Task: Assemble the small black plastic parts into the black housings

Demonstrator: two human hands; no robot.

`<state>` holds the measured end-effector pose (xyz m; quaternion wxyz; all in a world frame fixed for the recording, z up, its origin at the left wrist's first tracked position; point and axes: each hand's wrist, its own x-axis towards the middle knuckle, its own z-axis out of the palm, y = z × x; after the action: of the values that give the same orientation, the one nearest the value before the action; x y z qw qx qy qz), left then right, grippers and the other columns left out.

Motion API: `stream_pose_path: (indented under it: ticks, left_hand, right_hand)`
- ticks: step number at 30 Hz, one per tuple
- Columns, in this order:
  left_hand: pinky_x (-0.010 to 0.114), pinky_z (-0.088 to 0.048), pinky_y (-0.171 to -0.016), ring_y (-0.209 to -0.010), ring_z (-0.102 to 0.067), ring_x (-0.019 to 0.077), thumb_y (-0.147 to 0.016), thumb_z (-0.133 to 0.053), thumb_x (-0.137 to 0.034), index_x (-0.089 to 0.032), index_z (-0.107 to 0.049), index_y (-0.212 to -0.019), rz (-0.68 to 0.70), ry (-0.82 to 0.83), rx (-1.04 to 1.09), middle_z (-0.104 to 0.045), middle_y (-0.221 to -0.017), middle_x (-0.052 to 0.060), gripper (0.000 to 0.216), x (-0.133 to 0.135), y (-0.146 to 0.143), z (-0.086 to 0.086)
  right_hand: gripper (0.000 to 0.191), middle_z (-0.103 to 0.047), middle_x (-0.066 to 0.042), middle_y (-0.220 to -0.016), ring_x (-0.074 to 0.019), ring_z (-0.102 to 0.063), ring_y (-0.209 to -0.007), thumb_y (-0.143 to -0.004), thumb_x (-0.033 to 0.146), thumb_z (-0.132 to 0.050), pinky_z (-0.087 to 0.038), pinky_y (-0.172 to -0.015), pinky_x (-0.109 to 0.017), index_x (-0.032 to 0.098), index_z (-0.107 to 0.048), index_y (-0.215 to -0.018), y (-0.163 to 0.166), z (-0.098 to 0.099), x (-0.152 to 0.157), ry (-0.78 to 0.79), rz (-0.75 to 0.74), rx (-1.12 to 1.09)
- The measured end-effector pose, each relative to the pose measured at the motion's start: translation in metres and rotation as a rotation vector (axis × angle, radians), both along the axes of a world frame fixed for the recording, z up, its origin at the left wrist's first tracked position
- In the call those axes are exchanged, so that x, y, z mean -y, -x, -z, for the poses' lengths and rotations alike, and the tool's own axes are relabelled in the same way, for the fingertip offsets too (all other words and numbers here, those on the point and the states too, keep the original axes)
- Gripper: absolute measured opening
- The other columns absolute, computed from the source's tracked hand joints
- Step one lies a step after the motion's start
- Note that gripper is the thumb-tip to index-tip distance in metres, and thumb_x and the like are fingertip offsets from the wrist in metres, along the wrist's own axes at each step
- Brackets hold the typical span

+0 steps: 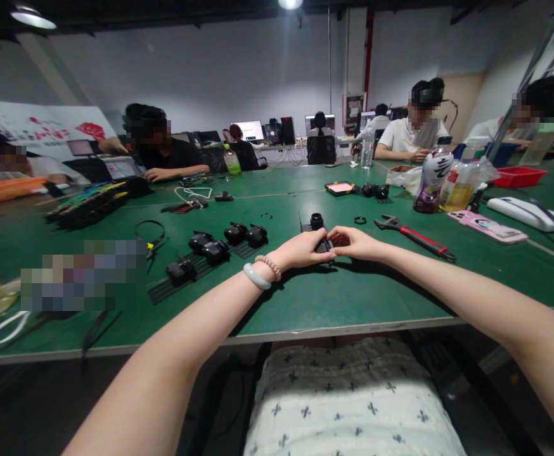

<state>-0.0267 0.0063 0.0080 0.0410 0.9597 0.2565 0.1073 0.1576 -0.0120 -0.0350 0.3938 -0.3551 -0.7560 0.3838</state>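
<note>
Over the green table (286, 304), both my hands meet at a small black plastic part with a round upright collar (316, 220). My left hand (305, 247) has its fingers closed around the part's near side and hides much of it. From the other side, my right hand (355, 244) pinches the same part with thumb and fingertips. Right of it lie a black ring (360, 220) and an adjustable wrench (417, 237) with a red and black handle. Several similar black parts (215, 250) sit on dark slotted strips (156, 293) to the left.
Bottles (433, 177), a pink phone (486, 227) and a white power bank (531, 214) stand or lie at right. A red tray (519, 177) is behind them. At left are a cable bundle (96, 202) and an orange tray (8, 190). Other people sit around the table.
</note>
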Motion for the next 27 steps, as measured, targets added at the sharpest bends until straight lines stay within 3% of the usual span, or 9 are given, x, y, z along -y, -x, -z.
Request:
stream_pose_path:
  ticks: [27]
  left_hand:
    - [0.024, -0.036, -0.056, -0.066, -0.051, 0.0149, -0.073, -0.04, -0.058, -0.016, -0.044, -0.089, 0.011, -0.009, 0.007, -0.054, -0.078, 0.004, 0.045, -0.0015, 0.0002, 0.0006]
  right_hand:
    - [0.033, -0.058, -0.004, -0.086, -0.0134, -0.056, -0.078, -0.064, 0.029, -0.063, -0.044, -0.073, -0.028, 0.014, -0.052, -0.091, 0.0004, -0.0019, 0.001, 0.009, -0.038, -0.018]
